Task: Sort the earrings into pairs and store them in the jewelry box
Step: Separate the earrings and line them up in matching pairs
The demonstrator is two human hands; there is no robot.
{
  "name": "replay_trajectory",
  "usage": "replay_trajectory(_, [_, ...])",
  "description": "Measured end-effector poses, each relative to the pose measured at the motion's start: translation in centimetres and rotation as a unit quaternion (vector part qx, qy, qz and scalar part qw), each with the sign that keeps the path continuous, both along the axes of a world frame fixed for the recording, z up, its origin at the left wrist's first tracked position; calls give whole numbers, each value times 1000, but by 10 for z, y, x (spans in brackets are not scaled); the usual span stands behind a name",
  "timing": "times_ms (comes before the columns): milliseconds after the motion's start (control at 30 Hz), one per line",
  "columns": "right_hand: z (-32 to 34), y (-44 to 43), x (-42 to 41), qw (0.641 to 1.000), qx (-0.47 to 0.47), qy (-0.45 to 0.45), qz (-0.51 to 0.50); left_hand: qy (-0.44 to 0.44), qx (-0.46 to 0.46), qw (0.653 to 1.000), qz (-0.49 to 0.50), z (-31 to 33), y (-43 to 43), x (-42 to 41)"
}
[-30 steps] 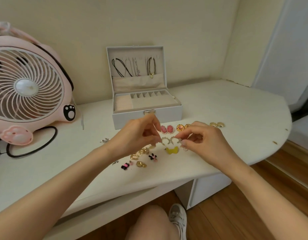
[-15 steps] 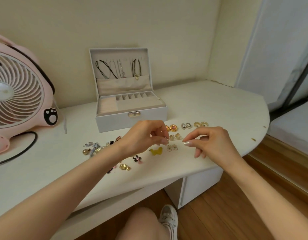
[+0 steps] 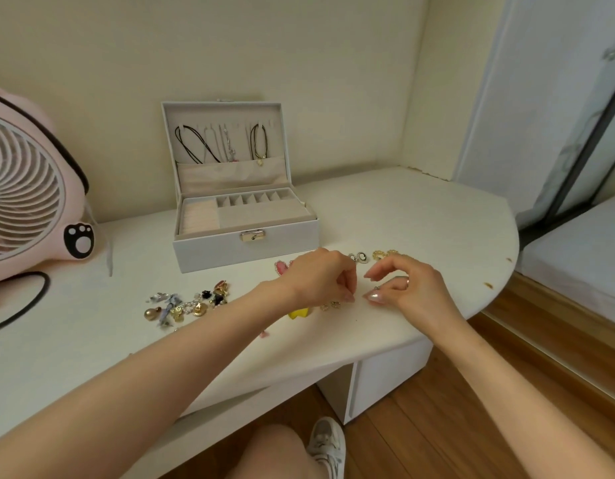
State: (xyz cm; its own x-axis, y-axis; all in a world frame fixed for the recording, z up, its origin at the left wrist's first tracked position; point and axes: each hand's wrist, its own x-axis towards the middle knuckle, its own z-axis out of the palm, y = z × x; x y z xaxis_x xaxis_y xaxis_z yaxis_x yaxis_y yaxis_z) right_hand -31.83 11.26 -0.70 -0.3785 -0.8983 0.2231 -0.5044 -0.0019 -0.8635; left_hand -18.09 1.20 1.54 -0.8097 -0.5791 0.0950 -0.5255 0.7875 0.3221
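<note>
Hands have parted: left hand (image 3: 316,276) curled (pinch unclear), right hand (image 3: 408,288) loose, empty; small gold earrings (image 3: 330,305) lie at left's 6 o'clock, unboxed.

Text / labels / brands / nos.: none legible anywhere in view.
Only sign-like mark: black paw-print graphic (image 3: 79,237) on lower front of pink fan (image 3: 26,195), left of worktop; no lettering w/ it.
Jewelry box (image 3: 245,250): metal clasp (image 3: 252,235) at front centre, too small to tell if engraved.
</note>
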Motion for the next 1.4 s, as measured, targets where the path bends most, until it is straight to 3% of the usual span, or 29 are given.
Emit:
replay_trajectory(267, [-10, -11, 2, 999, -3, 41, 4, -3, -44, 999, -15, -6, 0, -8])
replay_trajectory(533, [-17, -19, 0, 999, -18, 21, 18, 6, -55, 998, -11, -9, -2, -6])
replay_trajectory(1100, [-7, -15, 2, 995, -57, 87, 10, 79, -97, 992, 9, -3, 0, 31])
replay_trajectory(1400, [-13, -21, 4, 993, 4, 119, -6, 93, -86, 992, 25, 1, 4, 69])
